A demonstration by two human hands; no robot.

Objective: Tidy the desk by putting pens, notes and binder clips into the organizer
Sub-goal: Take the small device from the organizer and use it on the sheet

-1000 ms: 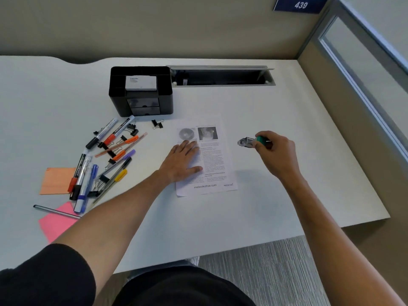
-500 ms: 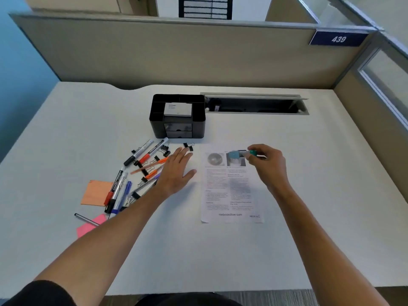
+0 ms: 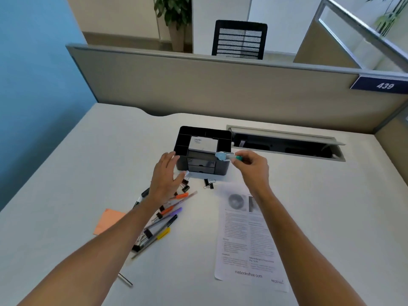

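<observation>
The black organizer (image 3: 183,134) stands mid-desk with a white note pad (image 3: 203,144) in its centre slot and small drawers in front. My right hand (image 3: 254,167) pinches a green-handled item with a clear tip (image 3: 227,156) just above the organizer's front right corner. My left hand (image 3: 165,175) hovers open beside the organizer's left front, over the pile of pens and markers (image 3: 167,214). Black binder clips (image 3: 208,183) lie in front of the organizer. An orange note (image 3: 108,220) lies partly under my left forearm.
A printed paper sheet (image 3: 247,237) lies flat to the right of the pens. An open cable tray (image 3: 284,144) is set into the desk behind my right hand. A grey partition (image 3: 198,85) bounds the desk's far edge.
My right hand has carried the green-handled item from over the paper up to the organizer's front right corner. My left hand left the paper and moved up beside the organizer. The camera tilted upward.
</observation>
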